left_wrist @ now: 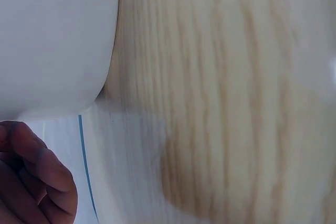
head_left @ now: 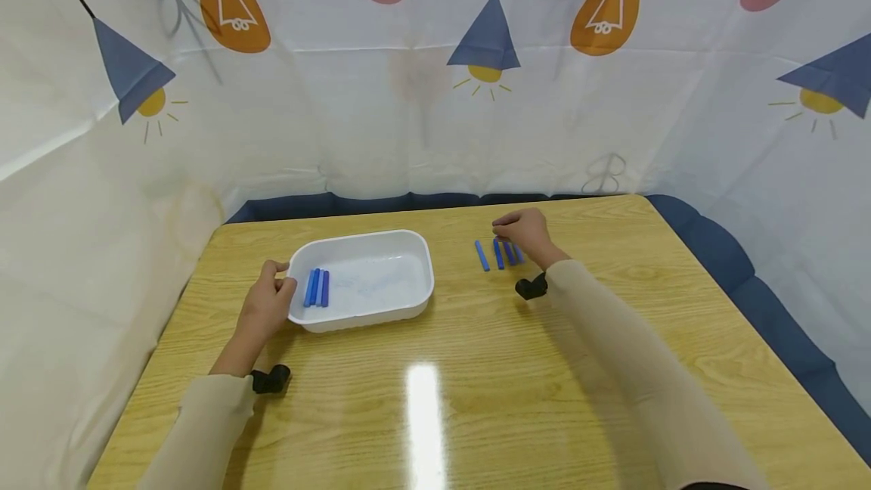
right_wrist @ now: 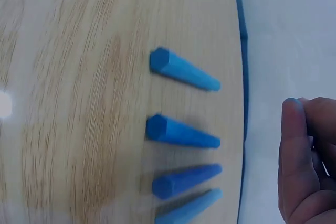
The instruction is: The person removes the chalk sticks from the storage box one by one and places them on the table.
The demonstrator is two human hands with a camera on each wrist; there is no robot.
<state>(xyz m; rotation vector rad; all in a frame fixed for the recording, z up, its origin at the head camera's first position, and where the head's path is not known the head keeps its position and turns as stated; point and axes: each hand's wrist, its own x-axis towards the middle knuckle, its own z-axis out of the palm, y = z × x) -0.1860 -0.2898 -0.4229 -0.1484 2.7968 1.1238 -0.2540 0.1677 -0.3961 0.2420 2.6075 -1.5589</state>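
Observation:
My left hand [head_left: 267, 302] grips the left rim of a shallow white tray [head_left: 361, 320], its curled fingers [left_wrist: 55, 177] close against the wall in the left wrist view. Several blue and violet chalk sticks [head_left: 317, 287] lie side by side in the tray's left end. My right hand [head_left: 527, 233] hovers over the far ends of several more chalk sticks [head_left: 482, 255] on the table, set in a loose row. In the right wrist view these sticks [right_wrist: 184, 133] range from light to deep blue. Thumb and fingertips of that hand meet, and no stick shows between them.
The wooden table [head_left: 354, 399] carries a bright light reflection near its front. Dark blue padding [head_left: 742, 271] runs along its back and right edges. A white curtain [head_left: 340, 119] with printed lamps and bulbs hangs behind. Each wrist wears a small black camera [head_left: 272, 379].

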